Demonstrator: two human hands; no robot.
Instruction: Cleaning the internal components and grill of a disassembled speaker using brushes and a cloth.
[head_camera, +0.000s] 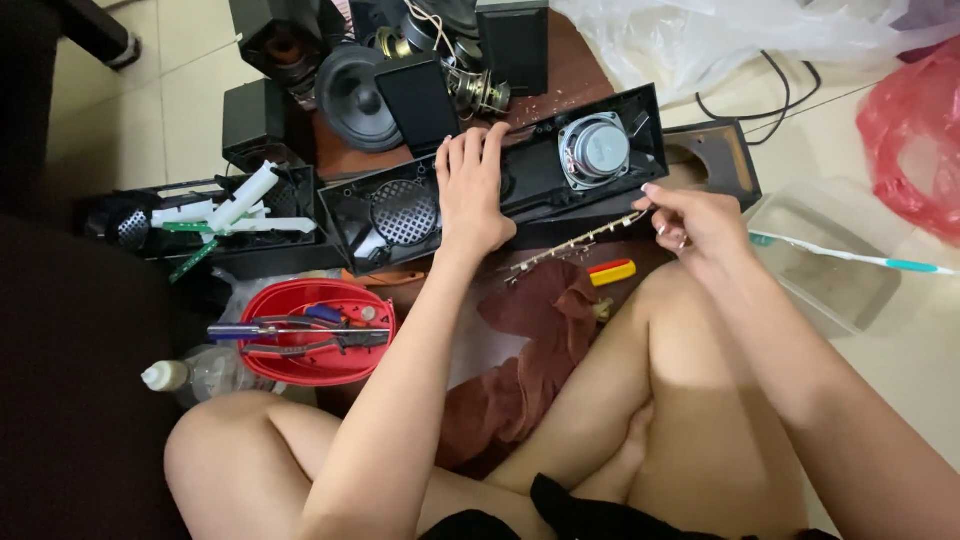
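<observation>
Left hand (472, 190): laid flat, fingers together, pressing down on the middle of the long black speaker housing (520, 185).
Right hand (695, 222): fingers pinched on the near end of a thin metal strip (575, 243), which runs leftward toward the left wrist, just in front of the housing.
Round speaker driver (594, 148): seated in the housing, between the two hands, nearer the right one.
Risk, strip: thin and long, likely to bend or spring loose if pulled at an angle; pinch looks light.
Risk, housing: perched on the edge of a small cluttered table (560, 75); could slide if the left palm lifts.
Risk, driver: exposed cone close to the strip's path; a slip might scrape it.
Risk, clutter: red bowl of tools (320, 335) and brown cloth (535, 340) just below the left forearm, easy to knock.
Hidden: part of the housing under the left palm; how the strip's far end sits.
Hard to make out: whether the strip is attached to the housing or free; what the yellow-and-red item (612, 271) beneath the right hand is.
</observation>
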